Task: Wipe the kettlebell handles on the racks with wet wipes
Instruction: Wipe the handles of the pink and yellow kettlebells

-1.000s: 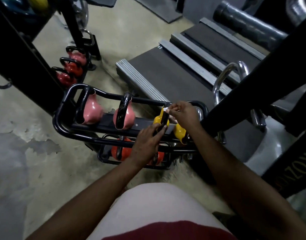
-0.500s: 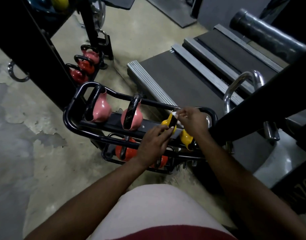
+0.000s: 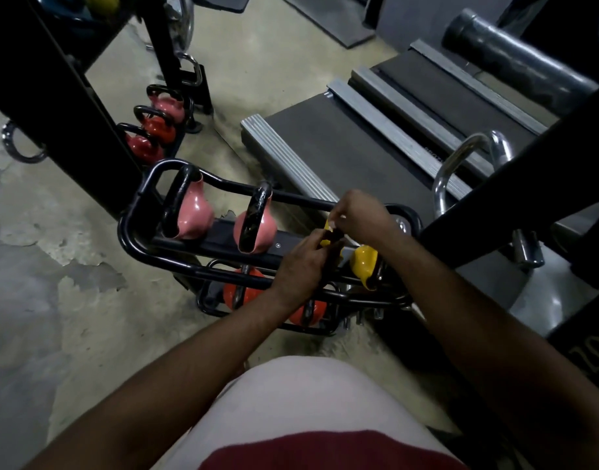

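— Concrete floor (image 3: 70,300), low rack (image 3: 131,239). Where's the work?
— Top tier, yellow kettlebell (image 3: 325,244). The left hand (image 3: 301,266) grips its handle (image 3: 335,236); the right hand (image 3: 360,215) pinches the wipe (image 3: 332,228) against the handle's top.
— Anything changed?
— Barely. Both hands have stayed on that handle, so it's probably still mid-wipe.
— Hidden?
— The wipe is only a pale sliver, and the hands cover most of the kettlebell.

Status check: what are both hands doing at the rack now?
Left hand holds yellow kettlebell handle. Right hand pinches wipe on it. Nothing in the way.
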`<action>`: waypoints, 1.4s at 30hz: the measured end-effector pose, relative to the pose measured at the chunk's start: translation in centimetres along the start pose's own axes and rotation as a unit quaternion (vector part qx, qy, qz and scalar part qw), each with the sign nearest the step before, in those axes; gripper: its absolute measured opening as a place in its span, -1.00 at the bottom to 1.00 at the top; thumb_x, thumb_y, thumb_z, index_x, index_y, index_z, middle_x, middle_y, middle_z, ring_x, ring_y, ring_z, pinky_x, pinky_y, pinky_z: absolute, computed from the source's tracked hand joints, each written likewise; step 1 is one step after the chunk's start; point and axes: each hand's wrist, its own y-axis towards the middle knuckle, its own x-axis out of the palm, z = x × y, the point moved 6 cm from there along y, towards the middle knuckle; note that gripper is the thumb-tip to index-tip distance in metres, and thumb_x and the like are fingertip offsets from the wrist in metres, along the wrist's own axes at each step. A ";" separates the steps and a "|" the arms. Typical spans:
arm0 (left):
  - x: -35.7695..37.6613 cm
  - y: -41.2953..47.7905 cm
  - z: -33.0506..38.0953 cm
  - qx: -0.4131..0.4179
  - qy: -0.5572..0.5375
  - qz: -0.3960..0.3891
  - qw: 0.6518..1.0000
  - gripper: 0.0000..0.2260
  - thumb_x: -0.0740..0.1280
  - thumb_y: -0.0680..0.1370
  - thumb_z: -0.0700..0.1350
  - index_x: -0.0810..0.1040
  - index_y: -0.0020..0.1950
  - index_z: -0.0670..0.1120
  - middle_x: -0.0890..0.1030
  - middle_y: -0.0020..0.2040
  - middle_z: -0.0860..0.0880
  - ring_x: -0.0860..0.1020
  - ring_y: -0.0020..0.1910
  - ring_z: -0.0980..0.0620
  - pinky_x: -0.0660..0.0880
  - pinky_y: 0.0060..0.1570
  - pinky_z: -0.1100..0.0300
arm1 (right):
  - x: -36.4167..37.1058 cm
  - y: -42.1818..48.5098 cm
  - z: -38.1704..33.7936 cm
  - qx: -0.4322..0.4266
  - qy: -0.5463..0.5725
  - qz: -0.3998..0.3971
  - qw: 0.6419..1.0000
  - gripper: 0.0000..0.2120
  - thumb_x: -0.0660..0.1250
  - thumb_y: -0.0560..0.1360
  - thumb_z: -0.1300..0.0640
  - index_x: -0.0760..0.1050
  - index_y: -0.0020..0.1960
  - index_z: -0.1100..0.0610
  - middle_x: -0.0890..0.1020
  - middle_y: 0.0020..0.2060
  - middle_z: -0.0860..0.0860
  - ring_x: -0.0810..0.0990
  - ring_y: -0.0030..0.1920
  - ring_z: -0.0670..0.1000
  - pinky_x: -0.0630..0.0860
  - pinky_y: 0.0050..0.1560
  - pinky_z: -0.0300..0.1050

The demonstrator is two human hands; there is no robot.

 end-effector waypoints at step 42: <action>-0.6 -0.8 -1.3 -0.080 -0.031 0.024 0.996 -0.69 0.26 0.54 0.02 0.63 0.21 0.00 0.58 0.09 -0.02 0.63 -0.16 -0.05 0.56 -0.30 0.11 | 2.0 3.9 5.7 0.283 0.262 -0.030 0.922 -0.81 0.34 0.52 0.20 0.46 -0.26 0.07 0.55 -0.60 -0.14 0.50 -0.57 -0.24 0.53 -0.33 -0.34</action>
